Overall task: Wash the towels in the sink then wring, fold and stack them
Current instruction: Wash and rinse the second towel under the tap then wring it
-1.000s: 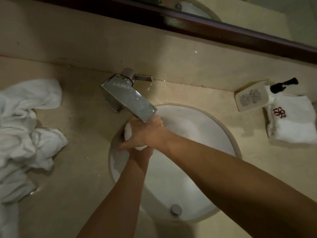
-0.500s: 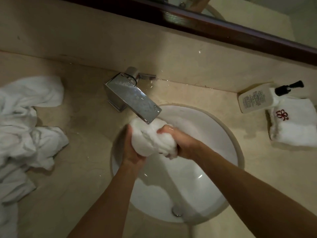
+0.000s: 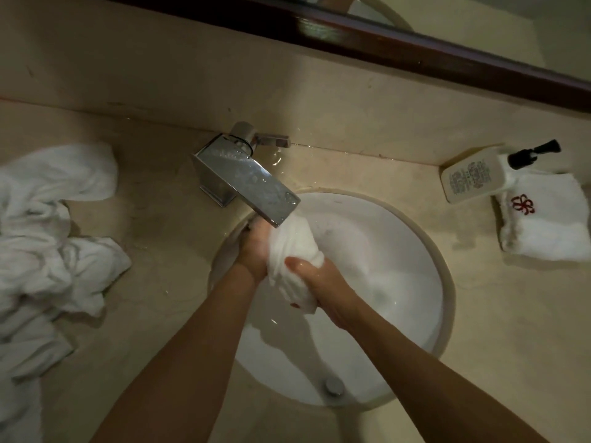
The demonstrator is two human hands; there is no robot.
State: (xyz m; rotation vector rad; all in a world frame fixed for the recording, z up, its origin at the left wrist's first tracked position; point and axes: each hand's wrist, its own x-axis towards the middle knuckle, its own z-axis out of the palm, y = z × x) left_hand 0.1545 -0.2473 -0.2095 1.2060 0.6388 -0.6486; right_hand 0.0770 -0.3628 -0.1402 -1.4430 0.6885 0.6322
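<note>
A wet white towel (image 3: pixel 289 260) is bunched into a twisted roll over the round white sink (image 3: pixel 399 260), just under the chrome faucet spout (image 3: pixel 252 190). My left hand (image 3: pixel 254 251) grips its upper left side. My right hand (image 3: pixel 315 278) grips its lower end, thumb on top. A heap of crumpled white towels (image 3: pixel 48 251) lies on the counter at the left. One folded white towel with a red flower emblem (image 3: pixel 550 222) sits on the counter at the right.
A white pump bottle with a black nozzle (image 3: pixel 473 180) lies against the folded towel by the back wall. The sink drain plug (image 3: pixel 334 385) is at the basin's near side. Water wets the beige counter (image 3: pixel 160 314) around the faucet. A dark-framed mirror (image 3: pixel 415 55) runs above.
My hands have turned the towel from a loose ball into a longer twisted roll. My right hand slid down to its lower end, and my left hand shifted up under the spout.
</note>
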